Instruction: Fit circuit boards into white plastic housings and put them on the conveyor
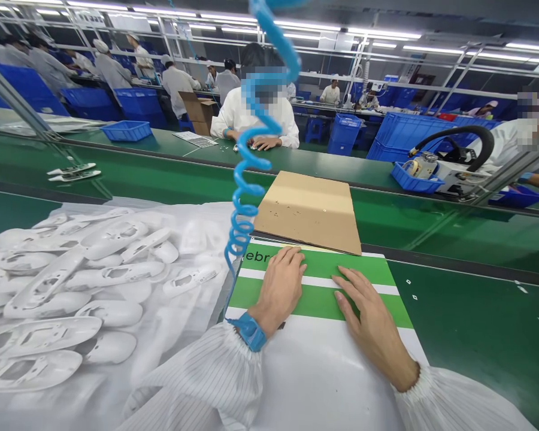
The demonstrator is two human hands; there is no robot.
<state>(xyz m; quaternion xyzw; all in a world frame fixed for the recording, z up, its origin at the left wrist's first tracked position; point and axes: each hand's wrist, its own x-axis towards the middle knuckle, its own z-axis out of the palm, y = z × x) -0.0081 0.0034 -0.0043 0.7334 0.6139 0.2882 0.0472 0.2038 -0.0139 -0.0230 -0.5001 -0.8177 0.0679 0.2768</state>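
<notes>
Green-striped white board lies flat on the green table, directly under both hands, and it shows the printed letters "ebr" near its far edge. The left hand rests palm down with its fingertips on the upper green stripe, close to the left edge of the board. The right hand also rests palm down, with slightly spread fingers on the lower green stripe, nearer the right edge. Neither hand is clenched and neither grasps anything; both only lie open on the surface. A blue wrist strap goes around the left wrist, and a coiled blue cord rises from it out of the top of the view. Just beyond the far edge of the board lies a flat cardboard sheet. Just beside the board on the left, many white plastic shells lie on a white plastic bag. Across the table, a co-worker in white sits with both hands on the table, and blue plastic crates stand further right.
</notes>
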